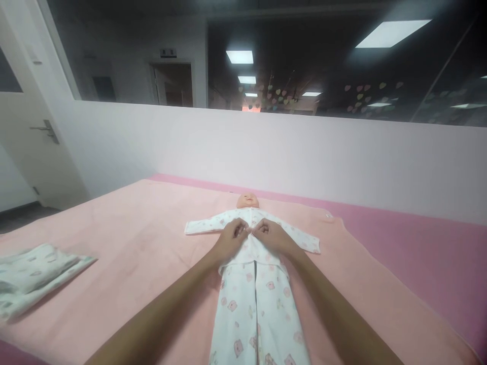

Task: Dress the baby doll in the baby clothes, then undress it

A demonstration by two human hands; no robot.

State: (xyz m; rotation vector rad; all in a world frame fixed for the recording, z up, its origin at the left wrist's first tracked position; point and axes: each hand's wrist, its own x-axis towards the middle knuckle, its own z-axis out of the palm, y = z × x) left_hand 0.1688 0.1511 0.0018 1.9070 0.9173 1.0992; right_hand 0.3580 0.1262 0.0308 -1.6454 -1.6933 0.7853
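A baby doll (248,201) lies on its back on a pink blanket, its head toward the wall. It wears a white printed top (251,251) with both sleeves spread out sideways, and white trousers (238,309) with pink animal prints. My left hand (235,235) and my right hand (271,234) meet over the middle of the chest. The fingers of each are pinched at the top's front, the fingertips almost touching. Whether they hold a fastener or only the cloth's edge is too small to make out.
The peach-pink blanket (144,228) covers most of a darker pink padded surface (418,243). A folded white printed cloth (41,271) lies at the left. Behind rises a white wall (285,152) below a dark window (304,61). A door (34,121) stands at the far left.
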